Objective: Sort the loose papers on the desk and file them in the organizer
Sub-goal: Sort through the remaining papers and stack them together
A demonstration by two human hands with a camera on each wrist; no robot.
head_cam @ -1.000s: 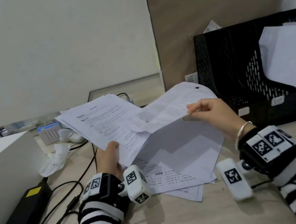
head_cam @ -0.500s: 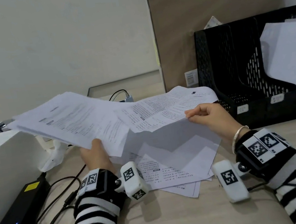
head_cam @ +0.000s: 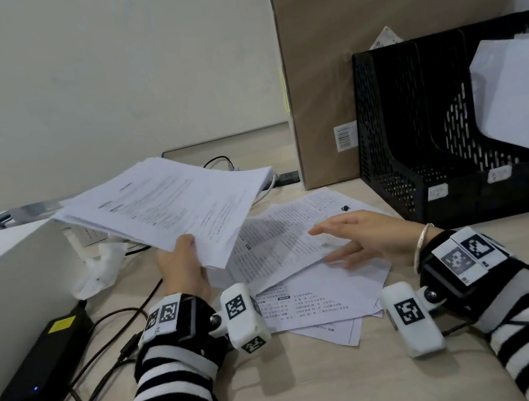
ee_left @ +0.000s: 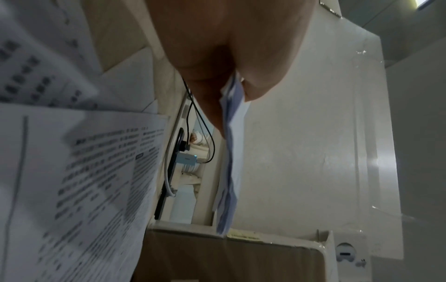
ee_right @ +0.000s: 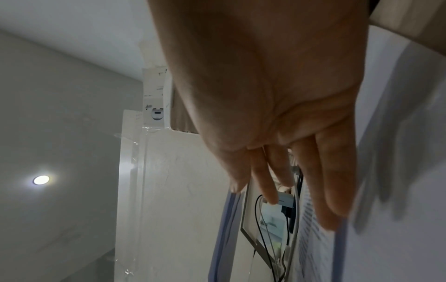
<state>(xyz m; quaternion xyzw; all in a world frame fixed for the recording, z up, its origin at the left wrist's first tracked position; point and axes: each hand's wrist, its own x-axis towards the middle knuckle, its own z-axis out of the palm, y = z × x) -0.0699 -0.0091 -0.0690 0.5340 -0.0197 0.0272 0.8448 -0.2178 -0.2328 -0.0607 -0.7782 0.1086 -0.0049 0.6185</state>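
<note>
from the head view, the left hand (head_cam: 181,265) pinches a stack of papers (head_cam: 166,202) by its near corner, thumb on top, and the stack fans up and away from that grip, tilted, its long side running off toward the far left. the right hand (head_cam: 362,238) is spread flat, fingers straight and apart, palm down over the loose sheets (head_cam: 301,264) on the desk (head_cam: 321,392); whether the fingertips press the top sheet or hover just above it i cannot tell. those sheets lie directly under and in front of the right hand, and just to the right of the left grip, below the raised stack. the organizer (head_cam: 420,141) stands beyond the right hand and off to its right, with paper already in its far right slot, so the right hand is plainly the nearer one to both the sheets and the slots.

from the left wrist view, the thumb and fingers (ee_left: 207,80) are closed on the thin edge of the stack (ee_left: 229,162), which runs straight out from the grip. printed sheets (ee_left: 84,162) lie off to one side, apart from the grip.

from the right wrist view, the fingers (ee_right: 330,181) are straight and holding nothing; a printed sheet (ee_right: 313,238) sits right at the fingertips, and the edge of the raised stack (ee_right: 224,229) shows on the other side.

my guess is the next sheet comes up under the right hand and goes leftward onto the stack.
</note>
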